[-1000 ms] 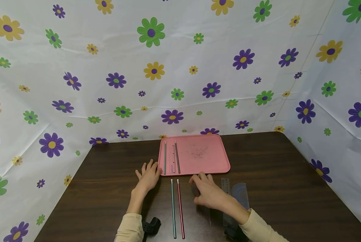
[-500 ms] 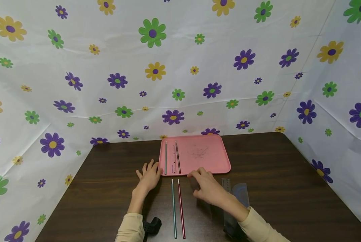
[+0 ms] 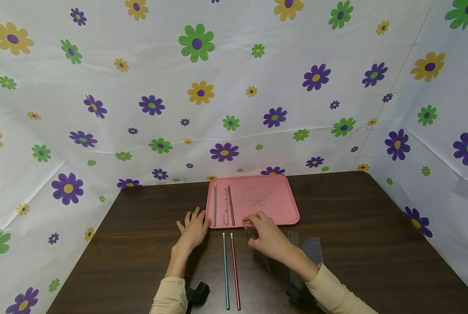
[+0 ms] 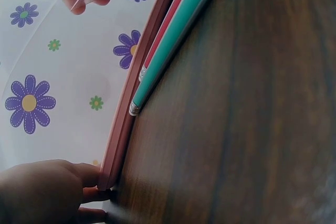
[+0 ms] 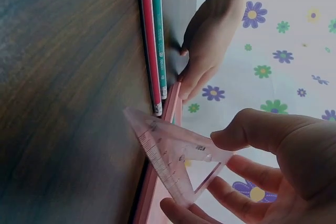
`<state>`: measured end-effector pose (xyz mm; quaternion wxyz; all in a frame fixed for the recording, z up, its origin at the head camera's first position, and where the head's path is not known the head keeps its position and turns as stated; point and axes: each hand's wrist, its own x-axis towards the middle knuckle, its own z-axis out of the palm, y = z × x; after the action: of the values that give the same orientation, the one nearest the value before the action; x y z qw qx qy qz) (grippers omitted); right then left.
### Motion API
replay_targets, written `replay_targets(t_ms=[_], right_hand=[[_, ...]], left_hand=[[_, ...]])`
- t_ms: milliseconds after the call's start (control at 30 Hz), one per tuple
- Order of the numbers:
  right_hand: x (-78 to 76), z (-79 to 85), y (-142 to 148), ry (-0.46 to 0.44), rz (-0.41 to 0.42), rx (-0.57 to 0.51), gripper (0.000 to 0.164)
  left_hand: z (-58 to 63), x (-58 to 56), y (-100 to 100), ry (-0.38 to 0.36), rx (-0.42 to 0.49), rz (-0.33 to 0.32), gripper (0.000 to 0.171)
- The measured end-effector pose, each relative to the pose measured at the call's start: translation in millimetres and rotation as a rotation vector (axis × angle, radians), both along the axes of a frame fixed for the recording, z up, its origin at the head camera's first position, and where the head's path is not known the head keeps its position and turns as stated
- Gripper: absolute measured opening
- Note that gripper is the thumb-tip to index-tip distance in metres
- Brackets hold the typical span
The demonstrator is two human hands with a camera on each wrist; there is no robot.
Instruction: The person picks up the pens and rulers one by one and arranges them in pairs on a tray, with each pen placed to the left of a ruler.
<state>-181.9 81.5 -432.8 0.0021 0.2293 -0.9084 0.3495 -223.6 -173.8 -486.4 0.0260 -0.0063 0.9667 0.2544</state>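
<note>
My right hand (image 3: 271,237) pinches a clear triangular set square (image 5: 173,153) between thumb and fingers, at the front rim of the pink tray (image 3: 265,209). The set square also shows, held up above the rim, in the left wrist view. At the tray's left front corner rests my left hand (image 3: 193,229), fingers spread and touching the edge. Inside the tray, on its left side, lie a green pencil (image 3: 215,205), a clear strip like a ruler (image 3: 226,207) and a dark pencil (image 3: 231,205). Another green pencil (image 3: 226,272) and a red pencil (image 3: 235,272) lie side by side on the table before it.
Partly behind my right forearm are a clear ruler (image 3: 293,238) and a bluish protractor (image 3: 313,249). A black wrist mount (image 3: 197,293) sits by my left sleeve. The dark wooden table (image 3: 139,244) ends at a flower-printed sheet (image 3: 234,87) behind the tray.
My right hand has risen slightly from the table toward the tray's front rim, carrying the set square with it. The left hand has stayed at the tray corner.
</note>
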Motion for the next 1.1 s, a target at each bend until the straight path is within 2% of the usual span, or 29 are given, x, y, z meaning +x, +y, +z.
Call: replay_targets(t_ms=[367, 1100], right_hand=[[-10.1, -1.7, -6.1, 0.016, -0.042, -0.027, 0.037], [-26.7, -2.0, -11.7, 0.054, -0.105, -0.084, 0.04]], left_hand=[[-0.5, -0.4, -1.0, 0.003, 0.013, 0.001, 0.05], [-1.1, 0.2, -1.0, 0.009, 0.008, 0.0, 0.049]])
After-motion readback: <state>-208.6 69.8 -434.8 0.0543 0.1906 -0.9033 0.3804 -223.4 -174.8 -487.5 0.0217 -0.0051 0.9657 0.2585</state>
